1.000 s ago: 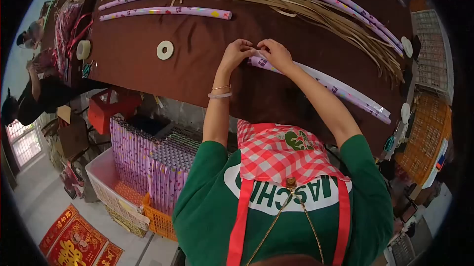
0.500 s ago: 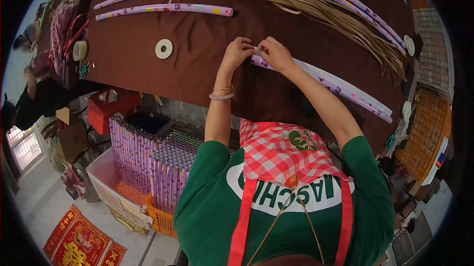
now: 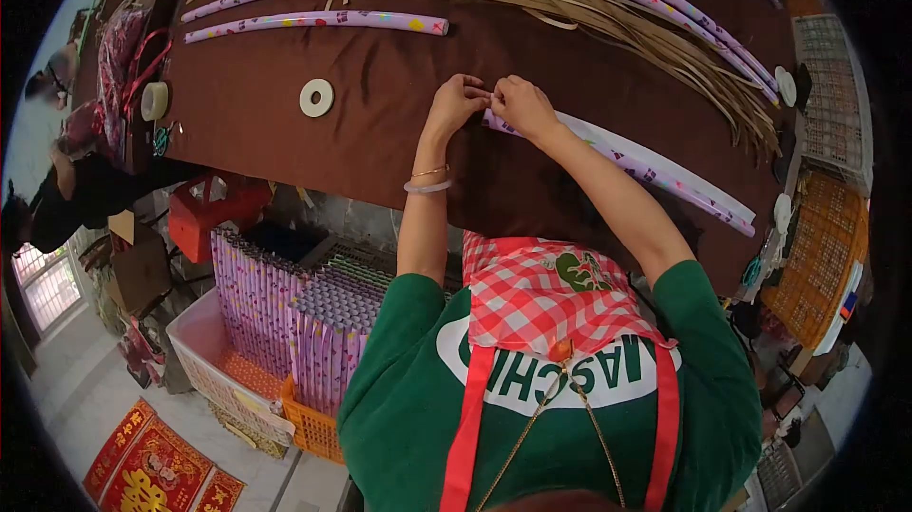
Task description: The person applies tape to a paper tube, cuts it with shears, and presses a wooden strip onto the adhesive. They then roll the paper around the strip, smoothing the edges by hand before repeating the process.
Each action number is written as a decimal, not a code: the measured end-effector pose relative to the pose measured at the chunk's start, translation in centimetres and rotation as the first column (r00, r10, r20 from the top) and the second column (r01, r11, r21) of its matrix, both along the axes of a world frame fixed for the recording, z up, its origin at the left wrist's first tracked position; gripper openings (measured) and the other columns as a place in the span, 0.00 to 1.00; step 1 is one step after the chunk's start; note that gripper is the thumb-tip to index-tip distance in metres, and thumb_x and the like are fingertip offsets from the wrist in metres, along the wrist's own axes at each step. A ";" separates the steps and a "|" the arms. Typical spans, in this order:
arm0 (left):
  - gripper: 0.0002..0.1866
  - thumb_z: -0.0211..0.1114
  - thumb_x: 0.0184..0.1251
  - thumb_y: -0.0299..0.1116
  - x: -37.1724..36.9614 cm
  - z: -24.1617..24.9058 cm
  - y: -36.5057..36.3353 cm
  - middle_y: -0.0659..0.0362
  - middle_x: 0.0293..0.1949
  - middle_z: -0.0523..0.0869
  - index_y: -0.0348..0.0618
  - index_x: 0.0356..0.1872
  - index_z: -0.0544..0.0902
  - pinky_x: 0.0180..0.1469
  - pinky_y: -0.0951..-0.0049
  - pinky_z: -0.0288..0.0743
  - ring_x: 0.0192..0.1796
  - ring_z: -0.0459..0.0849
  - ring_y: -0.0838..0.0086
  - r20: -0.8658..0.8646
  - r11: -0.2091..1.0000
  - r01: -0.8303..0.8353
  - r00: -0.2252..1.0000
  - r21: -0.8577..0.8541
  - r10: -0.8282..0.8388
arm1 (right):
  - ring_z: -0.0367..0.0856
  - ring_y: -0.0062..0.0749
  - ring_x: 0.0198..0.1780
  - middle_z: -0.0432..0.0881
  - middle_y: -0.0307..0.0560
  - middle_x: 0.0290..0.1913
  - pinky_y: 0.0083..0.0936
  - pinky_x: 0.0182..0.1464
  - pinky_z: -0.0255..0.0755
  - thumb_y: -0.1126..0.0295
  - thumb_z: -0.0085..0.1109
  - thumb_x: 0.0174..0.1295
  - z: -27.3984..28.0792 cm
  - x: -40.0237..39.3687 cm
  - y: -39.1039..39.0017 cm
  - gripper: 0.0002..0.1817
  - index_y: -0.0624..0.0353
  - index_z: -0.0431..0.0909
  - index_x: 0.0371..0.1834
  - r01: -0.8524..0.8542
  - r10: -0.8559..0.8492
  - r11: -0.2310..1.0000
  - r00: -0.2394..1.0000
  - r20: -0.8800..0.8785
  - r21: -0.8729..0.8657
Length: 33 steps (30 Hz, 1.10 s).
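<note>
A purple patterned paper (image 3: 655, 173), partly rolled with its white inner side showing along the upper edge, lies slantwise on the brown cloth in front of me. At its left end my left hand (image 3: 458, 104) is closed, fingertips pinched at the paper's corner. Right beside it, my right hand (image 3: 524, 105) is closed on the paper's upper edge, its fingertips almost meeting the left ones. Whatever small thing may lie between the fingertips is hidden. A white tape roll (image 3: 316, 98) lies flat to the left of my hands.
Two finished-looking purple tubes (image 3: 318, 26) lie at the back left. Long brown strips (image 3: 608, 23) and more purple tubes (image 3: 665, 9) spread across the back right. Below the table edge, a white bin (image 3: 204, 341) and an orange basket (image 3: 313, 426) hold many upright purple tubes.
My right hand has shifted slightly left along the paper's upper edge, closer to my left hand. My left hand stays nearly in place.
</note>
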State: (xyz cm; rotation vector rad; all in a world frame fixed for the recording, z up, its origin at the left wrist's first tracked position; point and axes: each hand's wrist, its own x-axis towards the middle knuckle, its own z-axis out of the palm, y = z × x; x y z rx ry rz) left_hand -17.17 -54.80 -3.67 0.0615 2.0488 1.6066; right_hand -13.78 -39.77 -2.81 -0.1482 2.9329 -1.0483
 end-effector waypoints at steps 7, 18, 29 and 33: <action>0.17 0.62 0.52 0.20 0.1 1.6 0.1 0.51 0.37 0.83 0.28 0.44 0.71 0.40 0.78 0.74 0.39 0.80 0.73 0.042 0.999 0.031 0.999 -0.035 -0.030 | 0.77 0.49 0.34 0.77 0.52 0.30 0.38 0.36 0.72 0.70 0.54 0.48 0.0 0.1 0.0 0.06 0.62 0.75 0.24 0.015 -0.015 1.000 1.000 -0.006 -0.016; 0.17 0.65 0.45 0.24 -0.2 -0.4 -0.3 0.51 0.33 0.84 0.27 0.38 0.74 0.38 0.79 0.75 0.34 0.83 0.74 -0.057 0.996 0.005 0.998 -0.090 -0.010 | 0.76 0.46 0.33 0.77 0.50 0.29 0.34 0.36 0.70 0.68 0.57 0.48 1.6 2.2 5.1 0.08 0.61 0.73 0.26 0.167 -0.154 0.973 0.984 0.094 -0.156; 0.19 0.64 0.49 0.23 -0.1 2.1 -0.1 0.51 0.36 0.83 0.26 0.43 0.71 0.40 0.79 0.74 0.37 0.81 0.74 0.040 0.995 -0.015 0.999 -0.095 0.018 | 0.77 0.29 0.28 0.79 0.45 0.26 0.25 0.33 0.69 0.62 0.56 0.53 5.6 21.9 36.8 0.13 0.61 0.76 0.35 0.750 -0.750 0.655 0.633 0.191 0.087; 0.18 0.63 0.51 0.23 -0.2 2.3 -0.1 0.53 0.37 0.82 0.27 0.44 0.72 0.40 0.81 0.72 0.37 0.79 0.76 0.126 0.994 -0.016 0.992 -0.105 0.029 | 0.75 0.30 0.23 0.77 0.43 0.24 0.28 0.28 0.68 0.58 0.51 0.58 8.7 33.4 52.1 0.15 0.60 0.76 0.35 0.818 -0.884 0.442 0.467 0.022 0.368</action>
